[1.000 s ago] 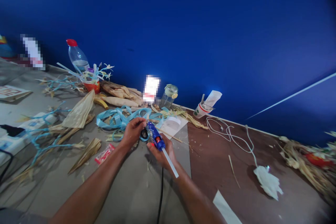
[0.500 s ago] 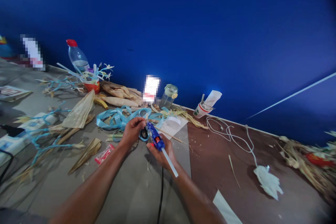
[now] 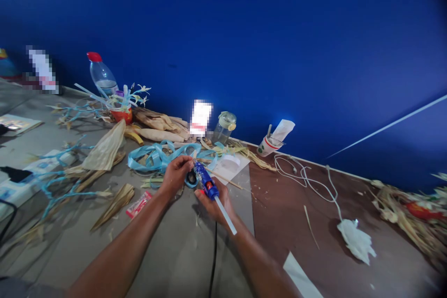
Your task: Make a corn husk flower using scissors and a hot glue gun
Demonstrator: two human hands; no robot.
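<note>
My right hand (image 3: 215,202) is wrapped round a blue glue gun (image 3: 206,183) with a clear glue stick (image 3: 225,216) poking out of its back; its black cord (image 3: 213,260) runs down toward me. The gun's nozzle points at my left hand (image 3: 176,175), whose fingers pinch a small pale piece that I cannot make out, right at the nozzle. Both hands hover over the grey table (image 3: 174,251), just in front of a loose heap of light-blue ribbon (image 3: 157,156). A roll of blue tape (image 3: 191,179) lies under the hands.
Dried husks (image 3: 106,149) and blue-wrapped twigs (image 3: 66,186) litter the left. A red-capped bottle (image 3: 101,74), a red pot of flowers (image 3: 122,111), a glass jar (image 3: 225,126) and a paper cup (image 3: 268,145) stand by the blue wall. A white cable (image 3: 307,181) and crumpled tissue (image 3: 356,241) lie right.
Almost nothing has changed; both hands stay together at the glue gun's nozzle, and the view has shifted very slightly.
</note>
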